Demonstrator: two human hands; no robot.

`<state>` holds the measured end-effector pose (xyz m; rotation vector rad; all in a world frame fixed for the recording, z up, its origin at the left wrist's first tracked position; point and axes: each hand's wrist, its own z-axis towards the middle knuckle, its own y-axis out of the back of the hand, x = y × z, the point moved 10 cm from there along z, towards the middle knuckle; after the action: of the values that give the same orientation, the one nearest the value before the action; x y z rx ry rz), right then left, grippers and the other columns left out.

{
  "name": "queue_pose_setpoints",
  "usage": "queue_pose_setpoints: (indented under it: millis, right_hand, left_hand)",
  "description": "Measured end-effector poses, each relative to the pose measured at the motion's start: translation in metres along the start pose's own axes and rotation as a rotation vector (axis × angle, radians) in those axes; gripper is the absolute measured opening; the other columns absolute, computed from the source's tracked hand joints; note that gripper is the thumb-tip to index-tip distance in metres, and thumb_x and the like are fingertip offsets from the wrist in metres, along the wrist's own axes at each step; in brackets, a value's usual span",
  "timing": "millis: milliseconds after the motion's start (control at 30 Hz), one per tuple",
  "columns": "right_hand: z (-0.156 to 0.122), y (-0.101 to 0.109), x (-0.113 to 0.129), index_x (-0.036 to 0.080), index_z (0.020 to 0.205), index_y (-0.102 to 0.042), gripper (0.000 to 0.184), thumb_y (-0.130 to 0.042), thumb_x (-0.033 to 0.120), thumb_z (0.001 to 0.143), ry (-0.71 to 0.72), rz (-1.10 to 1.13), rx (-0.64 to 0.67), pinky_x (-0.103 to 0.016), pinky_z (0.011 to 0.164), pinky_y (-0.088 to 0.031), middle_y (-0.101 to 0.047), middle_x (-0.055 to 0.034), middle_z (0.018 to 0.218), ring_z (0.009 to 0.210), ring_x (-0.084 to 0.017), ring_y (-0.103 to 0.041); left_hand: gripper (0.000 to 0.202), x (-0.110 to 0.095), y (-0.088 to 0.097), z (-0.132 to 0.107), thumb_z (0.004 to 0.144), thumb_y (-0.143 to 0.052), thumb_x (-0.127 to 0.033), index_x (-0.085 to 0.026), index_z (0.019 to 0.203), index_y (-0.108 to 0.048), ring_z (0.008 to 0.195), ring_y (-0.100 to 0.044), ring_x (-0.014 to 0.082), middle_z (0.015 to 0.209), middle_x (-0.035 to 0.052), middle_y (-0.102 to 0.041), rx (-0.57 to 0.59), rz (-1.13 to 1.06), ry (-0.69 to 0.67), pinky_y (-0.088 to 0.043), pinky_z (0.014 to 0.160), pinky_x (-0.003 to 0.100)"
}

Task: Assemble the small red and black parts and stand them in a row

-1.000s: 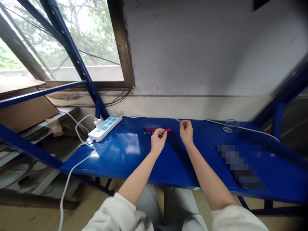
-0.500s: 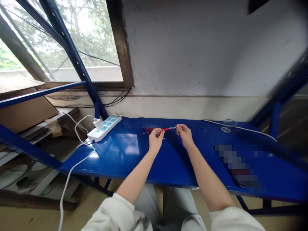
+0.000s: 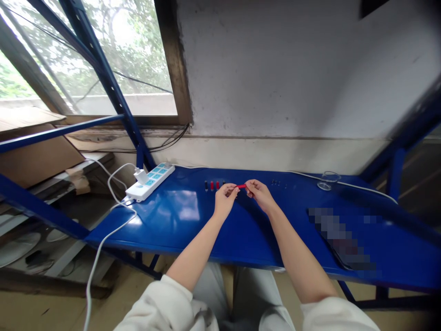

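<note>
Left grip [image 3: 224, 200]: pinching red piece [image 3: 240, 186]
Right grip [image 3: 262, 196]: pinching opposite end
Risk: if loosened, could roll off worktop's [image 3: 161, 230] front edge

Bright window [image 3: 138, 59], gray wall [image 3: 275, 69], glossy blue table [image 3: 165, 230], tan floor [image 3: 131, 299]

"Where's the camera?"
"On the person's head, facing forward and down at the glossy, flat blue counter [image 3: 179, 230]."
"And the edges?"
"Brown-framed glass window [image 3: 144, 50] at ten; off-white fabric left sleeve [image 3: 161, 303], nearest, at seven o'clock."
</note>
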<state>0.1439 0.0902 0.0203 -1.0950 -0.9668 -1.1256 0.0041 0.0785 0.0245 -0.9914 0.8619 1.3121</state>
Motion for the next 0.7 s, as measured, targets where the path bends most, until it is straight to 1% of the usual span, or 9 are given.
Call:
queue_pose_setpoints:
  millis: [133,233,333,400,467,567,633,700]
  right_hand:
    - [-0.004,-0.016,0.007,0.017,0.079,-0.053,0.028,-0.059,0.043,0.071,0.028,-0.148,0.123,-0.022,0.051,-0.037,-0.057,0.0021,0.06,0.049,-0.007,-0.047]
    - [-0.005,-0.027,0.007,0.017,0.081,-0.052,0.027,-0.061,0.04,0.069,0.051,-0.226,0.212,-0.024,0.055,-0.041,-0.061,-0.0005,0.066,0.052,-0.009,-0.052]
    - [-0.001,-0.034,0.001,0.017,0.077,-0.051,0.026,-0.064,0.037,0.066,0.023,-0.296,0.293,-0.026,0.057,-0.043,-0.062,-0.0015,0.067,0.055,-0.011,-0.055]
    - [0.004,-0.034,-0.004,0.017,0.074,-0.051,0.024,-0.064,0.036,0.065,0.011,-0.396,0.322,-0.027,0.059,-0.043,-0.061,-0.0009,0.065,0.057,-0.012,-0.055]
    - [0.012,-0.028,-0.006,0.017,0.071,-0.053,0.021,-0.063,0.034,0.065,0.034,-0.566,0.279,-0.027,0.06,-0.042,-0.06,0.0,0.063,0.057,-0.012,-0.054]
    - [0.025,-0.02,-0.007,0.017,0.069,-0.055,0.015,-0.061,0.03,0.067,0.07,-0.787,0.153,-0.025,0.059,-0.04,-0.058,0.0001,0.062,0.057,-0.012,-0.052]
    - [0.031,-0.021,-0.013,0.016,0.069,-0.055,0.012,-0.06,0.027,0.068,0.042,-0.834,0.122,-0.025,0.058,-0.039,-0.057,-0.0002,0.062,0.058,-0.012,-0.052]
    - [0.035,-0.027,-0.021,0.016,0.07,-0.056,0.009,-0.059,0.024,0.069,0.02,-0.86,0.121,-0.023,0.058,-0.039,-0.058,-0.0003,0.063,0.058,-0.012,-0.052]
  left_hand:
    - [0.025,-0.015,0.009,0.0,0.073,-0.058,-0.033,-0.016,0.091,-0.059,0.063,-0.057,0.0099,0.077,0.0037,-0.062,-0.056,0.001,-0.052,-0.049,0.059,0.023]
    - [0.025,-0.023,0.011,0.0,0.076,-0.056,-0.032,-0.017,0.096,-0.06,0.065,-0.056,0.0093,0.082,0.0035,-0.06,-0.06,0.021,-0.093,-0.048,0.061,0.022]
    - [0.025,-0.022,0.008,0.0,0.077,-0.055,-0.03,-0.017,0.097,-0.061,0.066,-0.055,0.0097,0.085,0.005,-0.06,-0.029,0.066,-0.101,-0.047,0.062,0.022]
    - [0.024,-0.017,0.007,0.0,0.077,-0.054,-0.028,-0.017,0.097,-0.062,0.067,-0.055,0.0105,0.086,0.0058,-0.061,-0.015,0.1,-0.077,-0.047,0.062,0.023]
    - [0.023,-0.013,0.011,0.001,0.078,-0.052,-0.026,-0.016,0.096,-0.061,0.067,-0.056,0.011,0.084,0.0059,-0.061,-0.04,0.107,-0.05,-0.046,0.063,0.023]
    - [0.02,-0.012,0.028,0.002,0.079,-0.048,-0.024,-0.016,0.094,-0.058,0.066,-0.055,0.01,0.081,0.0046,-0.061,-0.17,0.056,-0.034,-0.045,0.065,0.023]
    - [0.017,-0.011,0.041,0.003,0.079,-0.047,-0.022,-0.015,0.091,-0.057,0.063,-0.054,0.0088,0.079,0.0036,-0.059,-0.264,-0.002,-0.016,-0.044,0.063,0.022]
    - [0.016,-0.009,0.048,0.003,0.077,-0.047,-0.021,-0.015,0.09,-0.055,0.061,-0.053,0.008,0.079,0.003,-0.058,-0.322,-0.061,0.011,-0.043,0.06,0.021]
